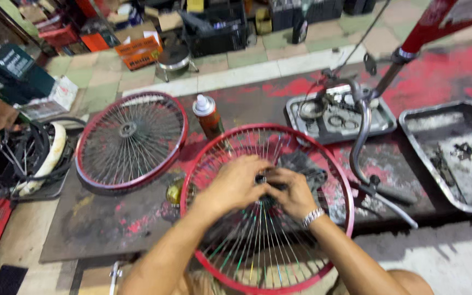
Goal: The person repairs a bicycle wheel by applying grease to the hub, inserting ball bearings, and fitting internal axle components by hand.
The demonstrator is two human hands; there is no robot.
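A red-rimmed spoked bicycle wheel (334, 180) stands tilted in front of me, its hub at the centre of the view. My left hand (236, 183) curls over the hub from the left. From the right, my right hand (293, 192), with a metal watch band at the wrist, grips the same hub; the two hands touch. The hub itself is mostly hidden under my fingers. A second red-rimmed wheel (131, 141) lies flat on the dark floor mat to the left.
A spray can (208, 116) stands between the wheels. Behind are a metal tray of small parts (384, 121), a larger greasy tray (468, 158) at right, a chrome handlebar (363, 131) and a red bike frame tube (430, 24). Tyres and boxes crowd the left.
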